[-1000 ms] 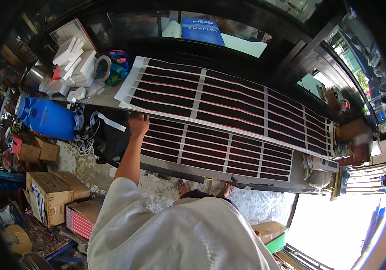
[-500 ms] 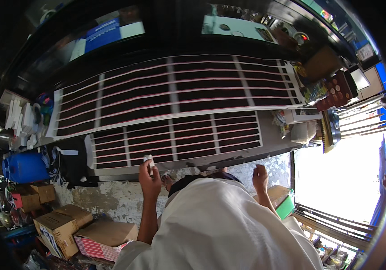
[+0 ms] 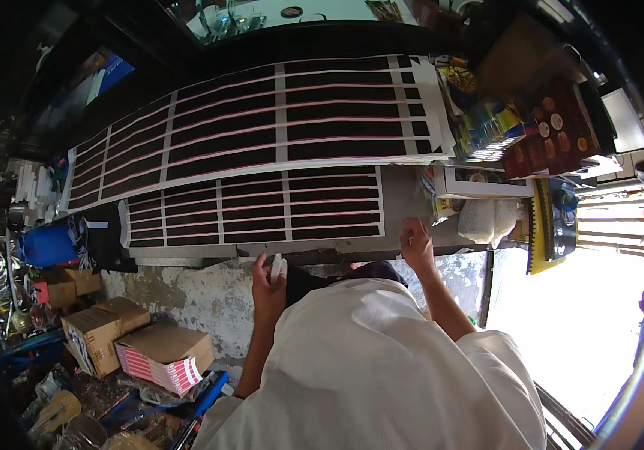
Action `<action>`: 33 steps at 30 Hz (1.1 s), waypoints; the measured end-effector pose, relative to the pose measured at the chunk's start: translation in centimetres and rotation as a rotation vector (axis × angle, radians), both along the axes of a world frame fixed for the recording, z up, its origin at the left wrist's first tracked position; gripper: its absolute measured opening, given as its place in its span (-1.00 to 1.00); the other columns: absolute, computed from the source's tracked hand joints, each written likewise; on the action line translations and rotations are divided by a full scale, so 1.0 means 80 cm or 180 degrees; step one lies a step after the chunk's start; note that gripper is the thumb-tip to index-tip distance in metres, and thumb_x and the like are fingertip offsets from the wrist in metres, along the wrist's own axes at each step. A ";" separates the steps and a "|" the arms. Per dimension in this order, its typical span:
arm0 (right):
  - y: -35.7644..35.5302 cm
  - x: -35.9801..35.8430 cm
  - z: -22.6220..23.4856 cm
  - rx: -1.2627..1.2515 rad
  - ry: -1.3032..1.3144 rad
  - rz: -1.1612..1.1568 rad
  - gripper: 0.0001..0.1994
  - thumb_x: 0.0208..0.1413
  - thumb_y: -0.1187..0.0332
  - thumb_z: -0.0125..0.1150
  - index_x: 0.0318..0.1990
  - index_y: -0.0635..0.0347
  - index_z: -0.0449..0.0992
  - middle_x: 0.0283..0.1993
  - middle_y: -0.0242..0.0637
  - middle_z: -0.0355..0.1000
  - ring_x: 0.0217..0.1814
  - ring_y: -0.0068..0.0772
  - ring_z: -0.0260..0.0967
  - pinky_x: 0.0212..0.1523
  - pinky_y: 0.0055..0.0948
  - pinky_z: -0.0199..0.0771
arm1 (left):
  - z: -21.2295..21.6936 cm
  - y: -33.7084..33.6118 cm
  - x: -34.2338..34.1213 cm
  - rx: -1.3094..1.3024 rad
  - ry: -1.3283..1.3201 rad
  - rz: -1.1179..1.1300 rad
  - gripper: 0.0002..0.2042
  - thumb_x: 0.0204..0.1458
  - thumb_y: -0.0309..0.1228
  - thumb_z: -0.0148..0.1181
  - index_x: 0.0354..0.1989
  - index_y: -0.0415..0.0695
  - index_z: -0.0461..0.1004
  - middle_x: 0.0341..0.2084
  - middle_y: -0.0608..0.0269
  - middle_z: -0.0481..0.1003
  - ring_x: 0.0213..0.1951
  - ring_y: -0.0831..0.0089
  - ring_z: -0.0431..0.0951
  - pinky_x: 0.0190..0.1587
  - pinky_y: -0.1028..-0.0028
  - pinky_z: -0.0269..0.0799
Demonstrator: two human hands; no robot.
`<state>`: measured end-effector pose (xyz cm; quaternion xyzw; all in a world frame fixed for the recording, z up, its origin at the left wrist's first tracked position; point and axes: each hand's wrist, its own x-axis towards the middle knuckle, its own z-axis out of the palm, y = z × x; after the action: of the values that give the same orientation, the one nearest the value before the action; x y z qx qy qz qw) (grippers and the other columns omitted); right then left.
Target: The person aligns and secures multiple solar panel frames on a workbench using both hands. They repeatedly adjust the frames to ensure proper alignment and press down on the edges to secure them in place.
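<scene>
My left hand (image 3: 267, 291) is closed round a small whitish block-like object (image 3: 277, 267), just off the table's front edge; its exact kind does not show. My right hand (image 3: 418, 246) is over the table's front edge, right of the sheets, fingers curled in with nothing visible in them. Before me lies a long printed sheet (image 3: 254, 241), black blocks split by white and reddish lines. Behind it, a larger stack of similar sheets (image 3: 224, 169) spans the table (image 3: 400, 196). Neither hand touches the sheets.
At the table's right stand a white box (image 3: 479, 186), a white plastic bag (image 3: 485, 220), a yellow-edged spiral book (image 3: 539, 232) and dark red packs (image 3: 550, 131). A blue container (image 3: 46, 246) is at the left. Cardboard boxes (image 3: 164, 341) sit lower left.
My view has shifted rightward along the table. My right hand has come up to the table's front edge. My left hand, still holding the white object, now sits off the edge rather than over the sheet.
</scene>
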<state>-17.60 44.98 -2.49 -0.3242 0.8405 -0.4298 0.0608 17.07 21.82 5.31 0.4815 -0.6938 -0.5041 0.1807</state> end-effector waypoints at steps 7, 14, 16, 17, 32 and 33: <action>0.002 -0.009 -0.021 0.0250 -0.0162 0.0097 -0.71 0.19 0.54 0.33 0.07 0.23 0.54 -0.20 -0.04 0.55 -0.19 0.08 0.56 -0.10 -0.06 0.58 | -0.001 0.038 -0.038 -0.0273 -0.0732 -0.0860 -0.29 0.27 -0.28 0.42 0.53 -0.22 0.29 -0.30 0.00 0.66 -0.27 0.08 0.73 -0.15 0.21 0.64; -0.010 -0.002 0.011 0.0060 0.0001 0.0744 -0.66 0.21 0.54 0.32 0.12 0.28 0.48 -0.03 0.07 0.51 -0.07 0.16 0.55 0.00 0.02 0.56 | -0.004 0.043 -0.106 -0.0172 -0.1256 -0.1485 -0.34 0.42 -0.09 0.17 0.63 -0.03 0.24 -0.48 0.01 0.64 -0.38 -0.09 0.70 -0.28 -0.04 0.59; -0.019 0.000 0.017 0.0033 -0.0012 0.0861 -0.66 0.21 0.54 0.32 0.12 0.28 0.47 0.00 0.08 0.50 -0.05 0.18 0.54 0.00 0.04 0.56 | -0.010 0.043 -0.123 -0.0506 -0.1489 -0.1746 -0.35 0.41 -0.13 0.19 0.61 -0.05 0.26 -0.49 0.01 0.64 -0.39 -0.11 0.69 -0.31 -0.05 0.57; -0.023 -0.001 0.017 0.0082 -0.0101 0.0890 -0.64 0.19 0.54 0.33 0.13 0.27 0.46 0.00 0.09 0.50 -0.02 0.24 0.52 0.03 0.09 0.54 | -0.014 0.043 -0.130 -0.0715 -0.1596 -0.1875 -0.36 0.40 -0.14 0.20 0.60 -0.07 0.28 -0.50 0.01 0.64 -0.39 -0.12 0.69 -0.32 -0.05 0.56; -0.031 -0.009 0.010 0.0252 0.0024 0.1128 -0.74 0.13 0.55 0.38 -0.02 0.16 0.57 -0.07 -0.04 0.45 0.02 0.20 0.49 0.07 0.07 0.53 | -0.051 0.062 -0.156 -0.0712 -0.1841 -0.1715 -0.45 0.39 -0.09 0.16 0.50 0.00 0.46 -0.25 -0.18 0.71 -0.23 -0.27 0.72 -0.13 -0.16 0.65; -0.032 -0.010 0.009 0.0232 0.0002 0.1133 -0.74 0.13 0.56 0.38 -0.02 0.16 0.57 -0.07 -0.05 0.45 0.02 0.20 0.49 0.07 0.07 0.54 | -0.050 0.061 -0.156 -0.0713 -0.1742 -0.1685 -0.45 0.39 -0.09 0.16 0.50 0.01 0.46 -0.25 -0.18 0.72 -0.23 -0.27 0.72 -0.13 -0.16 0.65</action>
<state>-18.41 42.44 -1.75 -0.4656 0.7849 -0.3815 0.1475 4.58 26.72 1.30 0.3799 -0.8671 -0.3076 -0.0957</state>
